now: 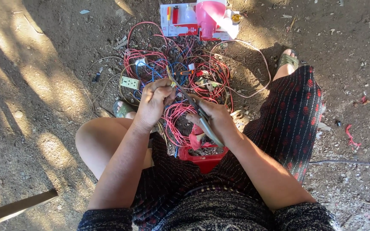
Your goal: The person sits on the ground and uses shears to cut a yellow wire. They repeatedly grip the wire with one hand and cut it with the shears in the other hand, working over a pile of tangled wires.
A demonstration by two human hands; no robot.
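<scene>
Both hands were closed: left hand pinched a thin wire end, right hand gripped pliers above the red wire tangle. Wire best kept taut, jaws squeezed gently.

I sit outdoors on bare dirt ground, dappled with sunlight and leaf shadows. Small stones and scraps of litter dot the soil; a wooden plank lies at lower left.

right hand: grips pliers | left hand: pinches wire
</scene>
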